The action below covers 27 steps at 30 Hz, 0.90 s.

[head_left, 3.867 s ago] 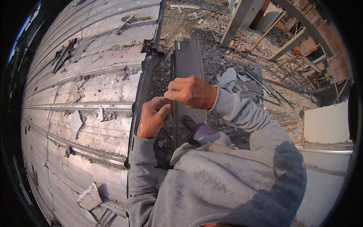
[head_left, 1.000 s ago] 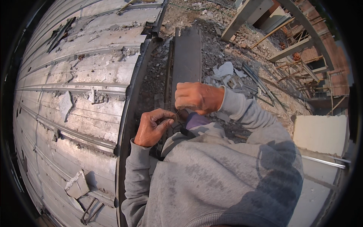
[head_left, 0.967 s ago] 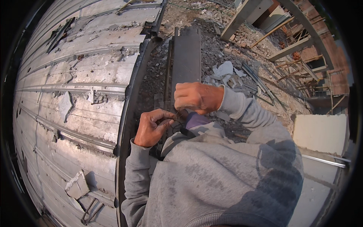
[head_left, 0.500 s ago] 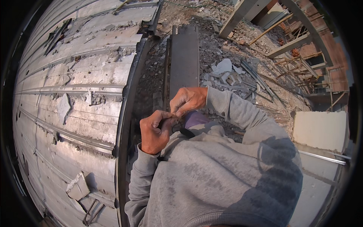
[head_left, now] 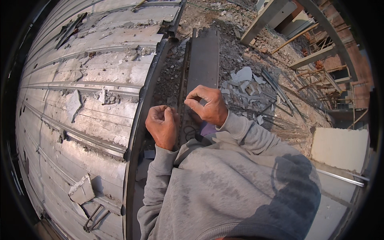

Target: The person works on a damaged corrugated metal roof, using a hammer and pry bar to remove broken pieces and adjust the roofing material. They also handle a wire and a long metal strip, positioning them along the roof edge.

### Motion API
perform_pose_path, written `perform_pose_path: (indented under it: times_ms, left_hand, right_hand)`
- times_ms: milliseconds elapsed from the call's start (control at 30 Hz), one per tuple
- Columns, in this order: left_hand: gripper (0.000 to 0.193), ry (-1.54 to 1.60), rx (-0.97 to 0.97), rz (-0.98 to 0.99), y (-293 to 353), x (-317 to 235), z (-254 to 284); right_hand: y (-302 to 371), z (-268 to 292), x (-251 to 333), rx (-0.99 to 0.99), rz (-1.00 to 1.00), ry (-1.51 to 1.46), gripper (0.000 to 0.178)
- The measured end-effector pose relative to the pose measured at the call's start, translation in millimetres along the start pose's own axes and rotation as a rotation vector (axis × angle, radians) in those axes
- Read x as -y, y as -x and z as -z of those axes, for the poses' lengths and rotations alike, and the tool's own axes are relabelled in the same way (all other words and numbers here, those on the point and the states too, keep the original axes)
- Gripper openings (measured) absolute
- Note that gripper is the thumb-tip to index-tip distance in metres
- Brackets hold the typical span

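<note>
Grey sweatshirt (head_left: 232, 184) behind raised left hand (head_left: 162, 127) and right hand (head_left: 211, 107), probably held high for close sight of fingertips. Left grip: thumb and forefinger pinched together. Right grip: thumb and forefinger tips meeting, rounded gap behind them. Such pinches suit something slim; whether anything sits between fingertips, too fine to tell. Hands near each other, not touching. Dark looped cord (head_left: 189, 130) below and between hands, outside either grip. Grey plank (head_left: 203, 60) extends beyond right hand; metal sheets (head_left: 108, 116) left of left hand.
</note>
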<state>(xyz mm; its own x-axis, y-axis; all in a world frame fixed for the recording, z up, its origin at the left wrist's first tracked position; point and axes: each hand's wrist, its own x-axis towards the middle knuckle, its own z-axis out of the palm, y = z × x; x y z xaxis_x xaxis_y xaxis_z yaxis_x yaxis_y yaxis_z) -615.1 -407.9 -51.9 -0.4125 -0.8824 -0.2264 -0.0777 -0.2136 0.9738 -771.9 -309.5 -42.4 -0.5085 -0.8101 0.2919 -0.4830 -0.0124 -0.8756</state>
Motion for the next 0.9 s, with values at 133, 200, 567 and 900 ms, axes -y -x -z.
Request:
perform_pose_path:
  times_ms: [133, 200, 567, 900]
  left_hand:
    - [0.009, -0.022, -0.03, -0.122, -4.2, 6.6, -9.0]
    - [0.009, -0.006, 0.021, -0.087, -4.4, 7.1, -8.4]
    - [0.012, -0.437, 0.136, -0.468, -32.9, -2.1, 0.1]
    - [0.028, -0.57, 0.217, -0.585, -54.3, -19.6, 7.6]
  right_hand:
    - [9.3, -25.7, 4.4, 0.006, -0.085, -0.082, 0.014]
    - [7.3, -31.4, 0.8, -0.01, -0.11, -0.115, 0.013]
    - [-2.2, -29.1, -10.7, 0.135, -0.057, -0.089, 0.01]
    - [-11.8, -32.3, -30.7, 0.298, -0.578, -1.242, 0.022]
